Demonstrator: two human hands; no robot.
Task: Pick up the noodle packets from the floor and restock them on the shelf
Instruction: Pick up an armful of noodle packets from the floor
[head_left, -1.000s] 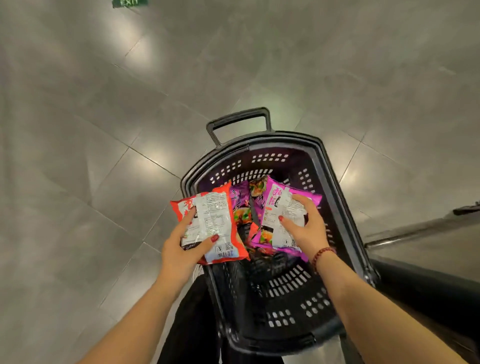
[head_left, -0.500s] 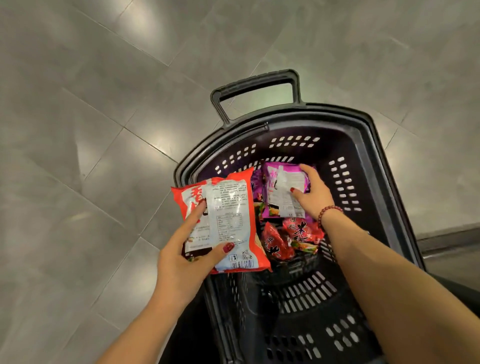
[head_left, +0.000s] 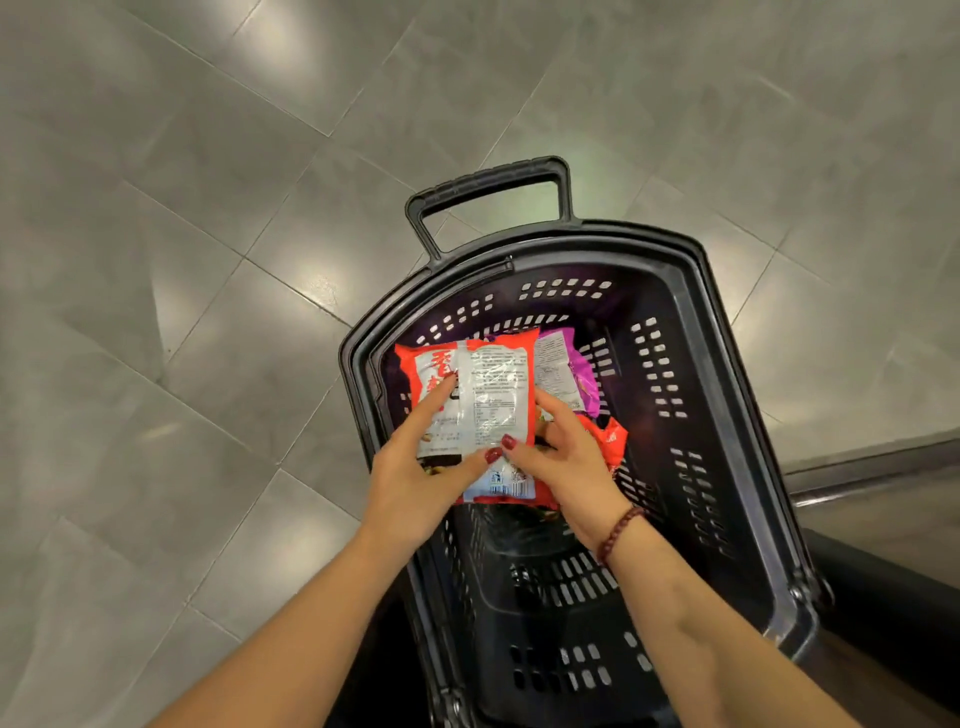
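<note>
**Both hands on a red noodle packet over the basket**

We look straight down at a black shopping basket (head_left: 727, 374) standing on a grey tiled floor (head_left: 208, 260), with its pull handle (head_left: 488, 179) raised at the far end.

Our left hand (head_left: 415, 483) grips a red noodle packet (head_left: 496, 379), which lies back-side up so that its white printed panel faces us. The index finger stretches across the face of the packet and the thumb presses on its lower part. The remaining fingers are hidden beneath it.

Our right hand (head_left: 566, 473) has hold of the same packet at its lower right edge. Its thumb rests on the face, just beside the left thumb, and its fingers tuck in behind the edge. A string of dark red beads (head_left: 621, 535) circles the right wrist.

The packet sits over the far half of the basket, inside the rim. We cannot tell whether it touches what lies under it.

A purple noodle packet (head_left: 569, 374) shows from behind its right side, also label up. Another red packet (head_left: 608, 441) lies crumpled below the right hand. A metal ledge (head_left: 872, 467) crosses the right edge of the view.
</note>
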